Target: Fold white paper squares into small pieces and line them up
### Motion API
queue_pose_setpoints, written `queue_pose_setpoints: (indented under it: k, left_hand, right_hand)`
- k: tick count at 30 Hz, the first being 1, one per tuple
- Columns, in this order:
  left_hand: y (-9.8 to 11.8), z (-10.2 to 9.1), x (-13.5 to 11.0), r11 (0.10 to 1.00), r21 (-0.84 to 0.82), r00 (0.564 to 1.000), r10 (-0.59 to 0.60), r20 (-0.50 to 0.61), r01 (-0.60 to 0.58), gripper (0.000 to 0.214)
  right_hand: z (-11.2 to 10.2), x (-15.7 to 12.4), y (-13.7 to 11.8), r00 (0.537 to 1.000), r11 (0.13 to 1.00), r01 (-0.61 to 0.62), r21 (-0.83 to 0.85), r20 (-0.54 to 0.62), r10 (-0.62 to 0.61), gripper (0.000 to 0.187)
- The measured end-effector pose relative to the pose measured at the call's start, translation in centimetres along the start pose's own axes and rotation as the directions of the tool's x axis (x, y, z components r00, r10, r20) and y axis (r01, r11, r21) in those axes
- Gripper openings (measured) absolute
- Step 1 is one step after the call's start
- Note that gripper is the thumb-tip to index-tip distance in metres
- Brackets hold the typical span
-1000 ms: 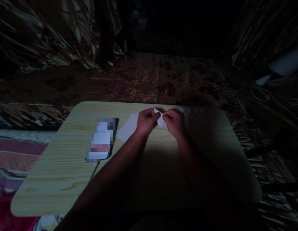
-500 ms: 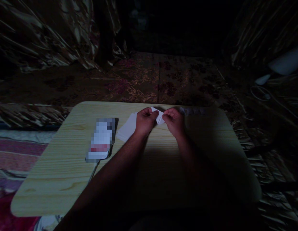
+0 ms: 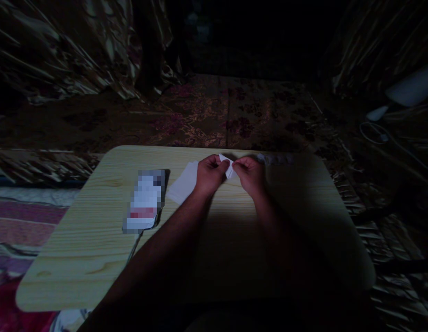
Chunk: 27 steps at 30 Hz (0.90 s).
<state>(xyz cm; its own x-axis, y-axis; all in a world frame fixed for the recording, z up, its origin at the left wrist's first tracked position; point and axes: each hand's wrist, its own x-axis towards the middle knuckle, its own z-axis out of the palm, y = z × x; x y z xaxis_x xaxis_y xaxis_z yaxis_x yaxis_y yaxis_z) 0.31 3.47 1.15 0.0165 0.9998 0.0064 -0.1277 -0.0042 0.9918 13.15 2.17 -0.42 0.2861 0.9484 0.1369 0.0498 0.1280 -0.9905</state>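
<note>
A small folded piece of white paper (image 3: pixel 229 169) is held between my two hands, near the far edge of the table. My left hand (image 3: pixel 210 174) pinches its left side, thumb on top. The fingertips of my right hand (image 3: pixel 250 175) close on its right side, covering that end. Beside my left hand lie white paper sheets (image 3: pixel 182 184), stacked and partly hidden by the hand. Just beyond my right hand sits a row of small pale objects (image 3: pixel 278 159), too dark to make out.
The light wooden table (image 3: pixel 72 240) has rounded corners. A phone (image 3: pixel 144 198) with a blurred screen lies on its left, a cable (image 3: pixel 134 249) running from it toward me. Striped bedding (image 3: pixel 27 221) is at the left. Patterned fabric (image 3: pixel 207 115) lies beyond the table.
The folded paper has turned slightly and shows less of its right side. My right fingertips have shifted a little toward the left thumb.
</note>
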Motion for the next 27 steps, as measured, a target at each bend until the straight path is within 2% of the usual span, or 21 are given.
queue_pose_setpoints:
  k: [19,27]
  left_hand:
    - [-0.27,0.03,0.13,1.000,-0.001,1.000,0.017,0.002,-0.017,0.022]
    - [-0.15,0.06,0.08,1.000,0.002,1.000,0.012,0.005,-0.012,0.022]
  right_hand:
    - [-0.06,-0.06,0.29,0.998,0.997,0.065,-0.042,-0.020,-0.066,0.011]
    - [-0.02,0.03,0.59,0.998,0.998,0.056,-0.039,-0.023,-0.057,0.011]
